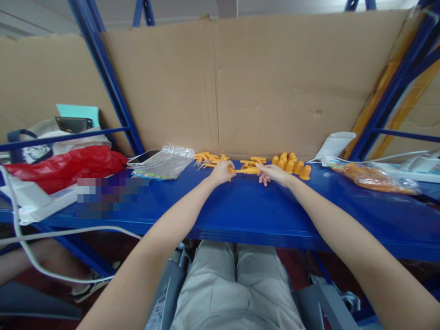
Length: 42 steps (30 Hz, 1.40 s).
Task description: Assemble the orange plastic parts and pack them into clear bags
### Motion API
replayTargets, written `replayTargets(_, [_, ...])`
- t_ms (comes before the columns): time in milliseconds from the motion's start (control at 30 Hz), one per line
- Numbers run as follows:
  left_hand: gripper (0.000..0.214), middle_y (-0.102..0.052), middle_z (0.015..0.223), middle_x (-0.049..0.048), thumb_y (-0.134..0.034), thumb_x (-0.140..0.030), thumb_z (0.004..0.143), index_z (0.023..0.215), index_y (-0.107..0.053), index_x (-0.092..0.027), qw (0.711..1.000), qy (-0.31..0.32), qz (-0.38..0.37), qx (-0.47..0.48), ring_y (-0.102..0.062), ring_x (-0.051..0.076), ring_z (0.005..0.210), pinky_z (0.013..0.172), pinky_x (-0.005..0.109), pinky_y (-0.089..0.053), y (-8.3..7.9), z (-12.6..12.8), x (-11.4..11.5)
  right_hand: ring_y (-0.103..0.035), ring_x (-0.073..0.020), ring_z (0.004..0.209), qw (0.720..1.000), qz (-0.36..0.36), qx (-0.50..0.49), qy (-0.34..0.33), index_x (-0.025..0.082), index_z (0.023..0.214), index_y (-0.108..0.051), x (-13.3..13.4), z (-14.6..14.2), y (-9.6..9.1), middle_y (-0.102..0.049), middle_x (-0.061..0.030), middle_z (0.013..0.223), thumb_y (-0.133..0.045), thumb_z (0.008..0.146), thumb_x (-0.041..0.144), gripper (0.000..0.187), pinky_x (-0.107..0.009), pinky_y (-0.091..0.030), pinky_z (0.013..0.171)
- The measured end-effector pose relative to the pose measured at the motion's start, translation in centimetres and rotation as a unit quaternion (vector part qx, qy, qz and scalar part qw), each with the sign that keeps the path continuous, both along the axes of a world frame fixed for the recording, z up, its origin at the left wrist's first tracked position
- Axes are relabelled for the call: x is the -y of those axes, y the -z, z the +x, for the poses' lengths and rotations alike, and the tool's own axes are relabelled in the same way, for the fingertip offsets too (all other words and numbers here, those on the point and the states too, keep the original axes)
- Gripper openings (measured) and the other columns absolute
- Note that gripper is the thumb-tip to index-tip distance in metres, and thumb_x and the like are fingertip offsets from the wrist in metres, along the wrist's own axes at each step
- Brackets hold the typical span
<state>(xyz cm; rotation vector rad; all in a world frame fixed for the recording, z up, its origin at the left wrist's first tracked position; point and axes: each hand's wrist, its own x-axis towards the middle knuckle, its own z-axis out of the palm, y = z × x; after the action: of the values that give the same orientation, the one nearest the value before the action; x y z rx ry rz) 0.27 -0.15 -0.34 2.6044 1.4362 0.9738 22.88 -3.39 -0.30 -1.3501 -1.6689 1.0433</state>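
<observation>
Both my hands reach out over a blue metal shelf. My left hand is closed on one end of a long orange plastic piece. At the piece's other end my right hand pinches it, fingers curled. Behind the hands lie more flat orange pieces and a cluster of several small orange caps standing against the cardboard.
A cardboard sheet backs the shelf. Clear plastic bags and a red bag lie at left, a bag of orange parts and a white pouch at right. A white cable hangs over the left edge.
</observation>
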Motion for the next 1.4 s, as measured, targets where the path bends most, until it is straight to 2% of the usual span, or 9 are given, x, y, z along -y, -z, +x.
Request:
replayTargets(200, [0.015, -0.071, 0.088, 0.0069, -0.073, -0.013, 0.066, 0.078, -0.065, -0.016, 1.0, 0.003, -0.006, 0.01, -0.066, 0.022, 0.089, 0.085, 0.036, -0.051, -0.1, -0.1, -0.1, -0.059, -0.0096, 0.047, 1.0, 0.021, 0.001, 0.001, 0.016, 0.099, -0.062, -0.2, 0.4, 0.3, -0.073, -0.0062, 0.077, -0.056, 0.093, 0.036, 0.022, -0.02, -0.041, 0.043])
replayTargets(300, [0.015, -0.071, 0.089, 0.0068, -0.073, -0.014, 0.066, 0.079, -0.065, -0.016, 1.0, 0.005, -0.007, 0.011, -0.066, 0.022, 0.09, 0.086, 0.036, -0.051, -0.1, -0.2, -0.1, -0.06, -0.0093, 0.05, 0.999, 0.024, -0.01, -0.031, 0.018, 0.114, -0.06, -0.2, 0.9, 0.4, -0.074, -0.005, 0.083, -0.063, 0.088, 0.027, 0.028, -0.02, -0.042, 0.046])
replayTargets(400, [0.016, -0.071, 0.09, 0.0073, -0.073, -0.013, 0.066, 0.08, -0.065, -0.016, 1.0, 0.003, -0.003, 0.007, -0.066, 0.023, 0.091, 0.087, 0.036, -0.05, -0.2, -0.2, 0.1, -0.057, -0.008, 0.049, 0.998, 0.022, -0.013, -0.06, 0.014, 0.092, -0.066, -0.1, 1.3, 0.4, -0.072, -0.0054, 0.075, -0.063, 0.089, 0.029, 0.016, -0.019, -0.04, 0.045])
replayTargets(533, [0.015, -0.071, 0.089, 0.0074, -0.072, -0.014, 0.068, 0.081, -0.066, -0.015, 1.0, 0.011, -0.001, 0.004, -0.066, 0.023, 0.09, 0.085, 0.036, -0.051, -0.1, -0.1, 0.1, -0.053, -0.0083, 0.044, 0.998, 0.006, -0.016, -0.061, 0.013, 0.069, -0.062, -0.1, 1.0, 0.3, -0.067, -0.0061, 0.059, -0.053, 0.093, 0.044, 0.04, -0.02, -0.039, 0.043])
replayTargets(733, [0.016, -0.07, 0.086, 0.0062, -0.074, -0.015, 0.066, 0.08, -0.065, -0.016, 1.0, 0.015, -0.002, 0.005, -0.065, 0.021, 0.086, 0.083, 0.035, -0.051, -0.2, -0.4, -0.1, -0.054, -0.01, 0.045, 0.999, 0.0, 0.003, -0.037, 0.015, 0.079, -0.064, -0.4, 0.6, 0.5, -0.07, -0.0064, 0.066, -0.049, 0.094, 0.048, 0.039, -0.023, -0.04, 0.044])
replayTargets(867, [0.015, -0.071, 0.088, 0.0066, -0.073, -0.015, 0.067, 0.08, -0.066, -0.016, 1.0, 0.01, -0.007, 0.007, -0.065, 0.022, 0.086, 0.083, 0.035, -0.051, -0.3, -0.2, 0.2, -0.058, -0.01, 0.051, 0.997, 0.035, 0.006, -0.064, 0.018, 0.101, -0.064, -0.2, 0.9, 0.5, -0.073, -0.0043, 0.079, -0.065, 0.087, 0.036, 0.023, -0.022, -0.042, 0.047])
replayTargets(967, [0.016, -0.071, 0.089, 0.0068, -0.073, -0.013, 0.067, 0.08, -0.066, -0.016, 1.0, 0.013, -0.005, 0.01, -0.065, 0.022, 0.089, 0.084, 0.035, -0.051, -0.5, -0.2, 0.6, -0.056, -0.0088, 0.048, 0.997, 0.031, 0.004, -0.076, 0.015, 0.088, -0.065, -0.1, 1.0, 0.5, -0.072, -0.0048, 0.072, -0.066, 0.085, 0.04, 0.025, -0.021, -0.041, 0.046])
replayTargets(1167, [0.015, -0.07, 0.088, 0.0063, -0.073, -0.012, 0.067, 0.08, -0.066, -0.016, 0.999, 0.024, 0.005, 0.023, -0.065, 0.022, 0.089, 0.085, 0.035, -0.05, -0.4, 0.0, 0.6, -0.048, -0.0088, 0.036, 0.999, -0.015, -0.004, -0.044, 0.014, 0.066, -0.061, 0.0, 0.3, 0.1, -0.061, -0.0061, 0.051, -0.039, 0.092, 0.064, 0.06, -0.022, -0.035, 0.037])
replayTargets(1400, [0.014, -0.07, 0.084, 0.0061, -0.073, -0.012, 0.067, 0.079, -0.066, -0.015, 1.0, 0.011, 0.007, 0.02, -0.065, 0.022, 0.087, 0.083, 0.035, -0.05, -0.2, 0.3, 0.4, -0.059, -0.01, 0.053, 0.999, 0.032, 0.002, -0.038, 0.017, 0.101, -0.064, 0.2, 0.4, 0.1, -0.073, -0.0073, 0.09, -0.066, 0.085, 0.04, 0.029, -0.022, -0.04, 0.046])
